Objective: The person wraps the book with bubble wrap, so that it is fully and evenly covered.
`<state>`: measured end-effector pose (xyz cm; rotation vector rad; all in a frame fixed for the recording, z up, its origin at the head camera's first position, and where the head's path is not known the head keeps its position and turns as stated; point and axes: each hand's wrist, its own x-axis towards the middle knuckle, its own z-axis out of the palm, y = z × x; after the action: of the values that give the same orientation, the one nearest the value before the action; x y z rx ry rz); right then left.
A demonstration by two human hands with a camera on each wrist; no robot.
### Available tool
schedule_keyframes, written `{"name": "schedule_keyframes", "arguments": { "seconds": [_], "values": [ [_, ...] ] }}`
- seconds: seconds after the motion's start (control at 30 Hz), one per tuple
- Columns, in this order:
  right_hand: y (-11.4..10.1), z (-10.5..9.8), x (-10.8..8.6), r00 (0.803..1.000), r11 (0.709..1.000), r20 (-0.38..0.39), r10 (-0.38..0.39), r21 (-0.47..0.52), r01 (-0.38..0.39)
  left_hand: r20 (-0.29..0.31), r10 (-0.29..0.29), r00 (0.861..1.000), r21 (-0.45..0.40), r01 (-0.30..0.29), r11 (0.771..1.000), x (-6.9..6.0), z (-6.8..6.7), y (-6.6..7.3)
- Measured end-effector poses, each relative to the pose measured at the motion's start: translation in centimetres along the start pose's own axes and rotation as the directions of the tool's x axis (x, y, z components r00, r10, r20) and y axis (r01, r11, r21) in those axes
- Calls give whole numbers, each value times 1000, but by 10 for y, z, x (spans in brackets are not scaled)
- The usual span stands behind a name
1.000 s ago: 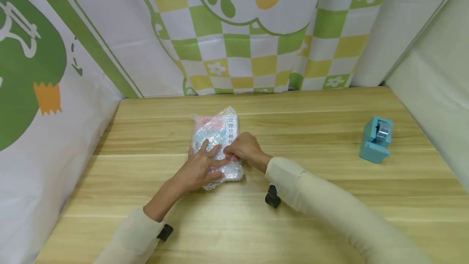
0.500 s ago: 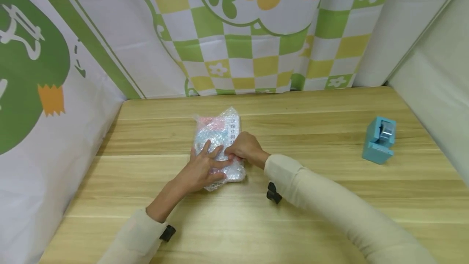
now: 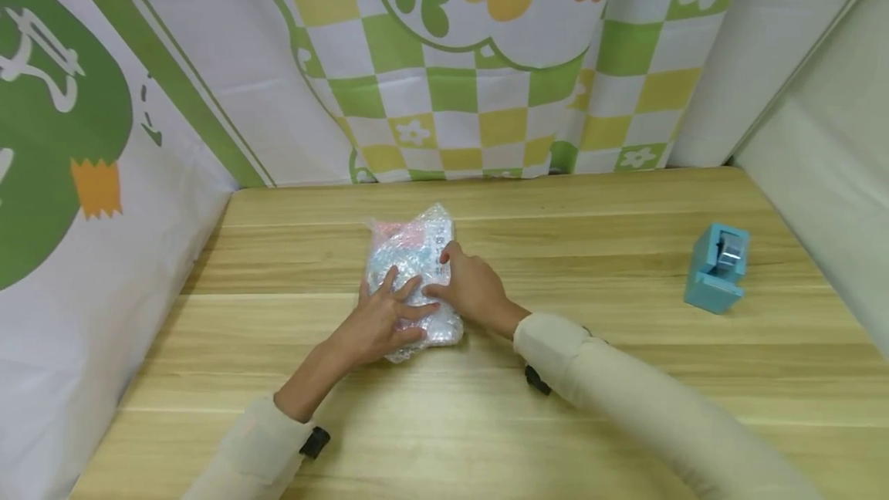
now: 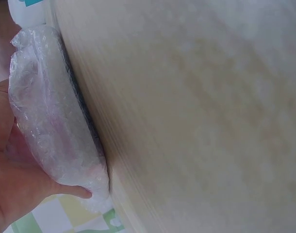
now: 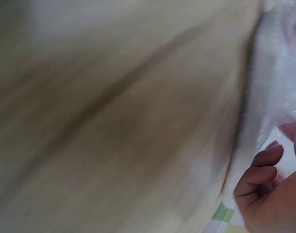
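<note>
A flat, book-like item in clear bubble wrap lies on the table, with pink, pale blue and printed characters showing through. My left hand rests on its lower left part with the fingers spread. At the right edge, my right hand touches the wrap, thumb and forefinger apart. The left wrist view shows the wrapped item's thick side beside my palm. In the right wrist view, the other fingers are loosely bent by the wrap, and nothing shows pinched between them and the thumb.
A blue tape dispenser with a roll of clear tape stands on the right of the wooden table. A checked, flowered cloth hangs behind the table's back edge. White sheets line the left and right sides.
My right hand was bunched and pinching at the wrap. Now its thumb and forefinger have spread apart, and the wrist has shifted slightly right. The left hand stays in place.
</note>
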<state>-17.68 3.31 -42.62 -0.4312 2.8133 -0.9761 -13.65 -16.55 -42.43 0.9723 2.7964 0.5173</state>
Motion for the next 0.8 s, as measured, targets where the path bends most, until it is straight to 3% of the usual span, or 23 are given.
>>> {"name": "schedule_keyframes", "arguments": {
  "seconds": [0.2,0.5,0.57,0.67,0.73,0.8],
  "values": [
    [8,3,-1,978,977,-43,-206,-63,204,-5,0,1000,12,0,1000,0,0,-1],
    [16,-3,0,954,928,44,-298,-222,300,2,-5,1000,14,5,1000,-1,-1,0],
    [17,-6,1,947,898,73,-311,-303,319,2,-6,1000,9,6,1000,-1,-1,0],
    [20,-9,3,932,830,106,-348,-428,358,3,-10,1000,5,10,1000,0,0,0],
    [22,-11,3,913,783,112,-391,-481,395,4,-12,1000,9,12,1000,0,0,0],
    [24,-12,3,890,754,108,-443,-492,435,7,-12,1000,14,11,1000,0,0,0]
  ]
}}
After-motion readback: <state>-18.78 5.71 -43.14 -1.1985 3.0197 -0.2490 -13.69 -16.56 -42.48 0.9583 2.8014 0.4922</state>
